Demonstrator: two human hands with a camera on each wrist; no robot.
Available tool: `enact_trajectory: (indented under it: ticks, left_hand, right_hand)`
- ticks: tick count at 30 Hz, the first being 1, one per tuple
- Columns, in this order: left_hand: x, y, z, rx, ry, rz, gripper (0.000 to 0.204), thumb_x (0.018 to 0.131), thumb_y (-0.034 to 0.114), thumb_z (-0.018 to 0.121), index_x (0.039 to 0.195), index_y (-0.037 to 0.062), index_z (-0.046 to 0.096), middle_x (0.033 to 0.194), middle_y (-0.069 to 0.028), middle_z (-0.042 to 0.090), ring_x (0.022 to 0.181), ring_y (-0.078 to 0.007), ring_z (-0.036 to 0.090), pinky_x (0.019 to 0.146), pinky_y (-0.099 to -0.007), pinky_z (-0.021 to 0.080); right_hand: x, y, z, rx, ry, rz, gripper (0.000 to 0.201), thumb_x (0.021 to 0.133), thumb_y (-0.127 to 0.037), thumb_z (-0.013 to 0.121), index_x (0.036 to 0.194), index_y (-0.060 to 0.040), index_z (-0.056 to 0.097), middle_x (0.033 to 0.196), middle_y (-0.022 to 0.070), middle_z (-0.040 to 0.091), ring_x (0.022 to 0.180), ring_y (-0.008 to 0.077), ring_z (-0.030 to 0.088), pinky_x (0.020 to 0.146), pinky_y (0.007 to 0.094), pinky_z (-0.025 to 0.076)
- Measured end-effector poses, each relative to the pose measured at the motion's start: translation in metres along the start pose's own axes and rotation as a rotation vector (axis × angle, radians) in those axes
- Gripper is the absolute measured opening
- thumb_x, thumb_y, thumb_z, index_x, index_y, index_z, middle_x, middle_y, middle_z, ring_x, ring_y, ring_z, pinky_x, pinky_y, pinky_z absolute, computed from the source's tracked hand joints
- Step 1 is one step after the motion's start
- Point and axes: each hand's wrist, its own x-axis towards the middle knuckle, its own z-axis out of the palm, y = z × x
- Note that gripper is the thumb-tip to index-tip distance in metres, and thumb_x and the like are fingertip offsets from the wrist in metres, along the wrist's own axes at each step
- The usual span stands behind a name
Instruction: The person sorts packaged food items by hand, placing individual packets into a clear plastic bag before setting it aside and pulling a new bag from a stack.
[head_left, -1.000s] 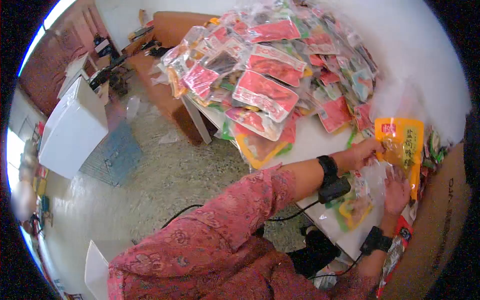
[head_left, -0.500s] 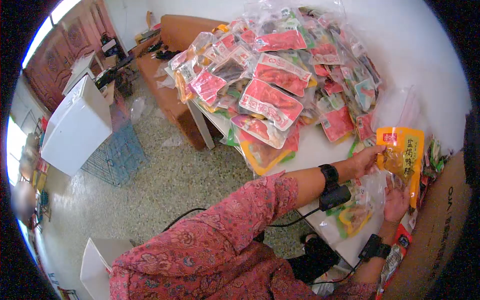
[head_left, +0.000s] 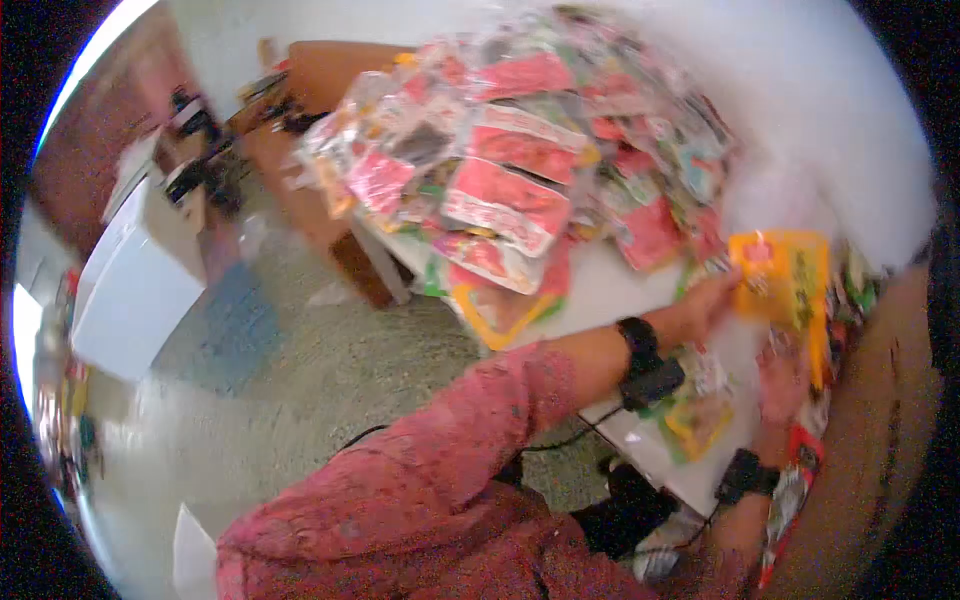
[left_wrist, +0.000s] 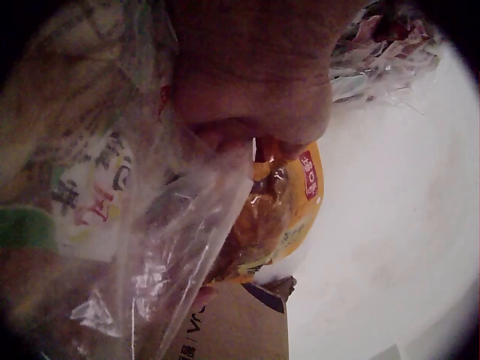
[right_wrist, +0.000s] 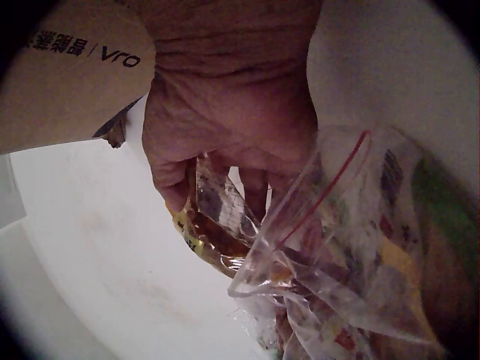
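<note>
A yellow food pouch [head_left: 780,268] with dark lettering is held up over the right end of the table. My left hand [head_left: 708,305] pinches it at its left edge. From below, my right hand [head_left: 785,385] grips the pouch's lower part, its fingers curled on the shiny film in the right wrist view. A clear zip bag [right_wrist: 330,202] with a red closure line hangs close by the hands. In the left wrist view this clear bag [left_wrist: 187,232] overlaps part of the pouch and the fingers.
A tall heap of packaged food bags [head_left: 520,190] covers the back of the white table [head_left: 600,285]. Another packet [head_left: 695,425] lies by the near edge. A cardboard box [head_left: 880,430] stands at the right. White box [head_left: 140,285] and brown bench [head_left: 290,190] are at the left.
The head view has shifted and blurred. Both hands keep hold of the yellow pouch, which now tilts a little and sits slightly further left in the picture.
</note>
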Motion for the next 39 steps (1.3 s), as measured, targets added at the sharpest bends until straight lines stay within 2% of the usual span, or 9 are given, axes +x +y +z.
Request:
enact_trajectory:
  ticks: [2, 5, 8, 15, 21, 27, 32, 36, 39]
  left_hand:
    - [-0.010, 0.009, 0.001, 0.043, -0.064, 0.060, 0.041, 0.087, 0.040, 0.035, 0.110, 0.0088, 0.049, 0.104, -0.0055, 0.055, 0.093, -0.0203, 0.052, 0.078, -0.0351, 0.042]
    - [-0.020, 0.022, 0.013, 0.103, -0.067, -0.025, 0.047, 0.085, 0.043, 0.037, 0.113, 0.0074, 0.047, 0.105, -0.0063, 0.055, 0.095, -0.0180, 0.050, 0.084, -0.0335, 0.035]
    - [-0.011, 0.015, 0.003, 0.016, -0.015, -0.207, 0.046, 0.085, 0.043, 0.037, 0.111, 0.0063, 0.048, 0.102, -0.0093, 0.056, 0.092, -0.0198, 0.052, 0.081, -0.0343, 0.037]
    - [-0.022, 0.024, 0.013, -0.056, -0.062, -0.097, 0.045, 0.085, 0.042, 0.039, 0.108, 0.0039, 0.047, 0.100, -0.0102, 0.056, 0.086, -0.0221, 0.054, 0.073, -0.0342, 0.043]
    - [-0.016, 0.020, 0.010, -0.083, -0.074, -0.121, 0.045, 0.085, 0.042, 0.040, 0.110, 0.0050, 0.045, 0.100, -0.0092, 0.055, 0.084, -0.0208, 0.054, 0.072, -0.0337, 0.043]
    - [-0.021, 0.025, 0.015, 0.164, -0.021, -0.070, 0.049, 0.084, 0.049, 0.036, 0.111, 0.0085, 0.045, 0.099, -0.0078, 0.054, 0.073, -0.0158, 0.049, 0.059, -0.0261, 0.040]
    - [-0.025, 0.034, 0.014, -0.017, -0.068, -0.261, 0.071, 0.074, 0.068, 0.030, 0.115, 0.0109, 0.043, 0.108, -0.0076, 0.050, 0.075, -0.0151, 0.048, 0.056, -0.0252, 0.039]
    - [-0.032, 0.039, 0.025, -0.056, -0.120, -0.136, 0.067, 0.075, 0.062, 0.040, 0.116, 0.0088, 0.042, 0.108, -0.0092, 0.051, 0.083, -0.0178, 0.051, 0.059, -0.0268, 0.043]
    - [-0.033, 0.038, 0.022, 0.031, -0.169, -0.071, 0.054, 0.077, 0.044, 0.051, 0.115, 0.0053, 0.041, 0.108, -0.0107, 0.051, 0.092, -0.0214, 0.053, 0.073, -0.0316, 0.046]
  right_hand:
    - [0.005, 0.004, 0.021, 0.001, -0.123, -0.027, 0.041, 0.088, -0.031, 0.033, 0.121, -0.0090, 0.037, 0.121, 0.0102, 0.042, 0.111, 0.0373, 0.038, 0.080, 0.0434, 0.042]
    - [0.003, 0.001, 0.020, 0.017, 0.062, -0.024, 0.039, 0.087, -0.033, 0.035, 0.117, -0.0108, 0.042, 0.114, 0.0085, 0.049, 0.106, 0.0352, 0.043, 0.074, 0.0397, 0.043]
    - [0.005, -0.001, 0.020, -0.029, 0.040, -0.034, 0.040, 0.085, -0.036, 0.037, 0.114, -0.0092, 0.045, 0.111, 0.0078, 0.052, 0.104, 0.0327, 0.046, 0.070, 0.0366, 0.042]
    - [0.003, 0.000, 0.030, -0.096, 0.274, -0.030, 0.041, 0.083, -0.037, 0.041, 0.109, -0.0063, 0.047, 0.103, 0.0077, 0.055, 0.092, 0.0268, 0.052, 0.064, 0.0301, 0.042]
    - [0.004, -0.003, 0.000, 0.124, 0.098, 0.039, 0.037, 0.080, -0.028, 0.048, 0.111, -0.0068, 0.045, 0.096, 0.0057, 0.056, 0.073, 0.0205, 0.051, 0.061, 0.0263, 0.043]
    - [0.003, 0.002, 0.023, -0.185, 0.177, -0.212, 0.037, 0.075, -0.015, 0.054, 0.111, -0.0079, 0.046, 0.106, 0.0057, 0.053, 0.092, 0.0209, 0.051, 0.077, 0.0319, 0.042]
    - [0.002, -0.006, 0.032, -0.314, 0.170, -0.232, 0.043, 0.072, -0.013, 0.057, 0.113, -0.0085, 0.044, 0.117, 0.0075, 0.047, 0.106, 0.0215, 0.044, 0.085, 0.0351, 0.039]
    - [-0.002, -0.014, 0.040, -0.679, 0.172, -0.201, 0.045, 0.073, -0.015, 0.058, 0.115, -0.0080, 0.043, 0.123, 0.0085, 0.041, 0.111, 0.0224, 0.041, 0.087, 0.0371, 0.038]
    - [0.002, -0.010, 0.046, -0.368, 0.169, -0.299, 0.045, 0.076, -0.018, 0.057, 0.115, -0.0029, 0.042, 0.116, 0.0105, 0.047, 0.101, 0.0245, 0.050, 0.082, 0.0355, 0.044]
